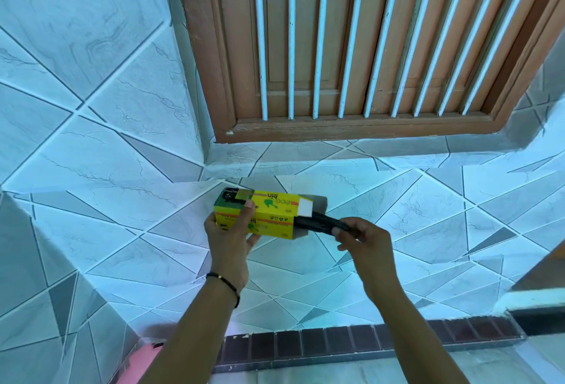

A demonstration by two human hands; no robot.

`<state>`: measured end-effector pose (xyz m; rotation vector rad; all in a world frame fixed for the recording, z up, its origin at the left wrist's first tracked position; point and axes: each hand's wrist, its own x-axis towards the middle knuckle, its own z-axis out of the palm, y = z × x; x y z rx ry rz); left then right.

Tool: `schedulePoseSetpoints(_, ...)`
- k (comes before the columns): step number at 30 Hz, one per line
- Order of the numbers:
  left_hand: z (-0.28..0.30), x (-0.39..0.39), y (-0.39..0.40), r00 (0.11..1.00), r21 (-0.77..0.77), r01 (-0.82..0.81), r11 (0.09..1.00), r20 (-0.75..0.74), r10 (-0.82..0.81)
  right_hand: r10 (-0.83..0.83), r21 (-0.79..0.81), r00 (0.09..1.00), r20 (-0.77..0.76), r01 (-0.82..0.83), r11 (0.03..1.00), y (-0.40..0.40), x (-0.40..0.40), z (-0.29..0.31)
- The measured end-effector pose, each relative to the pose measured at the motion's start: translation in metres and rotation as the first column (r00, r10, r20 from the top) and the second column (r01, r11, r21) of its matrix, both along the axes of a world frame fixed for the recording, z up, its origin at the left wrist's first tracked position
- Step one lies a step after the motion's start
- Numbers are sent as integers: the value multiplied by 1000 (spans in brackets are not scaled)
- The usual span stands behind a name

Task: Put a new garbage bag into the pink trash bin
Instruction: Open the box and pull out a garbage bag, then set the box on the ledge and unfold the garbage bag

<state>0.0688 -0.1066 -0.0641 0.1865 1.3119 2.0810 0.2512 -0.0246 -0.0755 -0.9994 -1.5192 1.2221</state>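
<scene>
A yellow and green carton of garbage bags (269,215) is held in front of a tiled wall, its right end flap open. My left hand (227,238) grips the carton from below, thumb on its top face. A black roll of garbage bags (321,222) sticks partway out of the open end. My right hand (363,238) pinches the roll's free end between thumb and fingers. A pink edge of the trash bin (139,363) shows at the bottom left, mostly hidden by my left forearm.
A brown wooden window frame with white bars (360,47) fills the top. Pale tiled walls (91,108) surround it. A dark brick-patterned strip (351,344) runs along the bottom, and a ledge corner (544,301) juts in at the right.
</scene>
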Motion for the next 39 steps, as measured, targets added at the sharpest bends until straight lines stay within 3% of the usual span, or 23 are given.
schedulePoseSetpoints(4, 33, -25, 31, 991, 70, -91, 993, -92, 97, -99, -130, 973, -209, 72, 989, 11, 19, 6)
schedulePoseSetpoints(10, 58, -62, 100, 962, 71, -151, 986, -220, 163, -124, -183, 946, -299, 70, 981, 12, 21, 12)
schedulePoseSetpoints(15, 62, -72, 140, 909, -151, -281, 948, -357, 213, -48, -190, 961, -271, -5, 982, 8, 12, 16)
schedulePoseSetpoints(20, 51, -82, 157, 810, -356, -392, 848, -570, 136, -17, -204, 970, -242, -34, 978, 9, 10, 16)
schedulePoseSetpoints(24, 42, -85, 162, 692, -369, -460, 808, -719, 65, -38, -233, 976, -214, -14, 972, 13, 11, 11)
schedulePoseSetpoints(26, 39, -84, 159, 592, -319, -491, 811, -805, 41, -41, -246, 977, -209, -11, 969, 13, 12, 9)
schedulePoseSetpoints(29, 35, -86, 156, 240, -247, -516, 820, -961, -139, -57, -261, 976, -210, 0, 965, 15, 14, 7)
schedulePoseSetpoints(31, 38, -85, 155, -25, -320, -523, 790, -921, -389, -74, -269, 973, -219, 13, 963, 17, 14, 7)
schedulePoseSetpoints(33, 42, -85, 157, -152, -407, -544, 734, -812, -563, -86, -274, 968, -237, 18, 962, 18, 13, 7)
schedulePoseSetpoints(35, 48, -81, 155, -116, -449, -552, 703, -793, -598, -88, -273, 963, -253, 16, 962, 18, 11, 9)
schedulePoseSetpoints(37, 50, -67, 146, -17, -405, -497, 768, -880, -475, -93, -283, 956, -279, 11, 959, 18, 9, 10)
schedulePoseSetpoints(38, 50, -54, 136, 80, -358, -438, 824, -929, -361, -101, -299, 950, -296, 8, 954, 17, 8, 9)
schedulePoseSetpoints(39, 48, -40, 124, 235, -318, -344, 883, -940, -247, -111, -322, 942, -317, 3, 947, 16, 6, 8)
